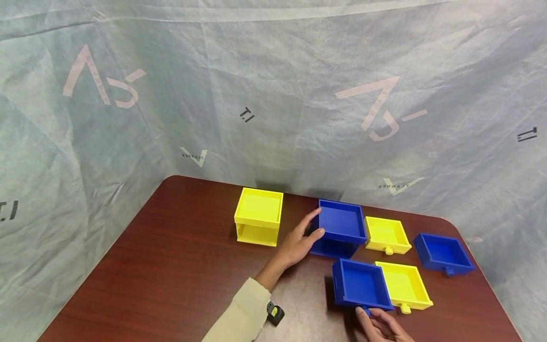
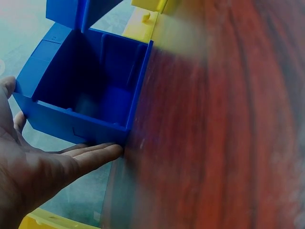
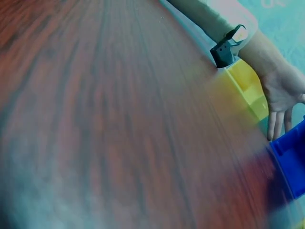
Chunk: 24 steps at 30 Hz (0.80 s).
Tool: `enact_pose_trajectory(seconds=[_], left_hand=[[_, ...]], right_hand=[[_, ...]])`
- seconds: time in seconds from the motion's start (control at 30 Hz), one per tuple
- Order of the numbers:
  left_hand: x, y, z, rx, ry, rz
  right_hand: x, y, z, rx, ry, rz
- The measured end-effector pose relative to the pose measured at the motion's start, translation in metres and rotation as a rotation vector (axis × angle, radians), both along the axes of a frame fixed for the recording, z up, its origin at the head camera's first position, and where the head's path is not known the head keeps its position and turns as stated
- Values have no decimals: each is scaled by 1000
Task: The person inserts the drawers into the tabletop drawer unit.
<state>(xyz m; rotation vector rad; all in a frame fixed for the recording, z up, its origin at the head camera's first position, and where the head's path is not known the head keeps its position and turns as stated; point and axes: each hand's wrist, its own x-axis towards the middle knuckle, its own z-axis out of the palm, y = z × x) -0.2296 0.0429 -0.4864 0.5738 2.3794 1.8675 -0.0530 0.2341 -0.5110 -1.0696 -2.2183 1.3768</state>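
A blue open-fronted drawer housing stands near the table's back edge. My left hand rests along its left side, with straight fingers against the wall and the thumb at the top front edge. In the left wrist view, the blue housing's inside appears hollow. My right hand pinches the knob of a blue drawer in front of the housing. That drawer appears tilted and raised off the table, overlapping a yellow drawer. The right wrist view shows the left hand, but not the right.
A yellow open-fronted housing stands to the left of the blue one. On the right lie another yellow drawer and a second blue drawer. Grey sheeting hangs behind the brown table.
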Motion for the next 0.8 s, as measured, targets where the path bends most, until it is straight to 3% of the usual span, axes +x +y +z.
enact_pose_trajectory(seconds=[0.2, 0.43, 0.6, 0.8], left_hand=[[0, -1, -1, 26, -3, -21], [-1, -1, -2, 22, 12, -5], [-1, -2, -2, -6, 7, -11], [-2, -2, -2, 17, -7, -16]], right_hand=[[-6, -3, -8, 21, -70, -13], [-9, -7, -6, 8, -134, 25], [-8, -11, -3, -43, -111, 21], [-6, -15, 0, -81, -3, 15]])
